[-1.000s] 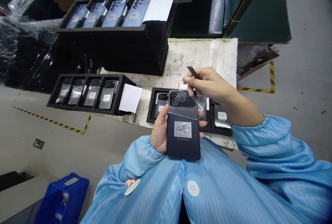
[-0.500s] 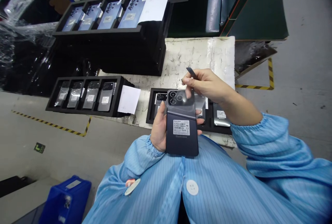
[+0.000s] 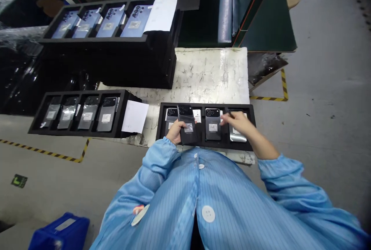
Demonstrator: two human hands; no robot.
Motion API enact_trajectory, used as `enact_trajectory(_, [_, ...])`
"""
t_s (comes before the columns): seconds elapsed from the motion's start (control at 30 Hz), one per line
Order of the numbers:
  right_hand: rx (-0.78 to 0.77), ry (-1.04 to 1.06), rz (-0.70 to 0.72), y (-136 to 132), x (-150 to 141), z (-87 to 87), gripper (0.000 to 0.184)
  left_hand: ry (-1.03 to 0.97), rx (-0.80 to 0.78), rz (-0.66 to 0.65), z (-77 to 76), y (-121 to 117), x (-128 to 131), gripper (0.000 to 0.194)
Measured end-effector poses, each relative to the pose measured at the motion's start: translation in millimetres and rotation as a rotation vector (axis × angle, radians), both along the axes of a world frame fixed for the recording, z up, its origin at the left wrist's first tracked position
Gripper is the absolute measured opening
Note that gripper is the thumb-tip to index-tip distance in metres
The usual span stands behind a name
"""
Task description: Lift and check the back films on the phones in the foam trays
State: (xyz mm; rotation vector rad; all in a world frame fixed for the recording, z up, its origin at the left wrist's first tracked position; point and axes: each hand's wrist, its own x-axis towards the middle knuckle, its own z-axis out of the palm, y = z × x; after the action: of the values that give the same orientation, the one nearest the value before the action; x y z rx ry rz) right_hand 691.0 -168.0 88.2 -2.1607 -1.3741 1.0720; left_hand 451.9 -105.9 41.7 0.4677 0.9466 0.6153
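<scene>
My left hand point(image 3: 175, 131) grips a dark phone point(image 3: 187, 125) back side up, low over the left part of a black foam tray point(image 3: 203, 145) at the near edge of a white worktop point(image 3: 208, 76). My right hand point(image 3: 238, 121) reaches over the tray's right end, fingers pinched on a small dark strip point(image 3: 231, 114), above a silvery phone point(image 3: 238, 137). Another dark phone point(image 3: 212, 128) lies in the tray between my hands.
A black tray point(image 3: 78, 111) of several dark phones with a white slip point(image 3: 135, 116) sits to the left. A tall stack of black trays point(image 3: 116, 49) topped with blue phones stands behind. A blue bin point(image 3: 58, 232) is at bottom left. Yellow-black floor tape point(image 3: 43, 152) marks the floor.
Both hands have dropped from chest height down to the tray. The phone went down with my left hand; my right hand moved right over the tray's end, still pinching the strip.
</scene>
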Motion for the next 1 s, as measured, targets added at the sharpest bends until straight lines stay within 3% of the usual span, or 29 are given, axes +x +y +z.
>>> enact_trajectory(0.1, [-0.113,-0.118,-0.078,-23,9,-51.4,0.018,0.160,0.067,0.041,-43.8,8,11,0.037])
enact_trajectory(0.23, [-0.116,-0.079,-0.167,-41,-4,-80.3,0.021,0.316,0.204,0.058,-76.0,4,22,0.049])
enact_trajectory(0.37, [-0.103,0.003,-0.290,-38,-12,-97.2,0.029,0.392,0.345,0.052,-79.5,-4,28,0.069])
enact_trajectory(0.5, [-0.041,0.129,-0.348,-33,-15,-105.0,0.025,0.419,0.478,0.055,-65.3,-11,30,0.080])
enact_trajectory(0.6, [0.026,0.245,-0.354,-36,-19,-88.6,0.027,0.374,0.500,0.034,-48.1,-20,27,0.082])
enact_trajectory(0.7, [0.030,0.399,-0.334,-43,-28,-54.7,0.043,0.250,0.364,-0.079,-22.8,-28,26,0.081])
enact_trajectory(0.77, [0.004,0.529,-0.257,-47,-38,-28.2,0.051,0.135,0.257,-0.170,0.4,-30,27,0.071])
enact_trajectory(0.83, [0.071,0.538,-0.094,-47,-49,-1.9,0.048,-0.085,0.134,-0.216,27.3,-28,27,0.063])
enact_trajectory(0.93, [0.511,0.086,0.192,-47,-62,34.2,0.038,-0.474,-0.057,-0.183,66.0,-19,23,0.062])
enact_trajectory(1.0, [0.839,-0.273,0.395,-45,-69,53.5,0.039,-0.588,-0.084,-0.148,85.8,-15,18,0.070])
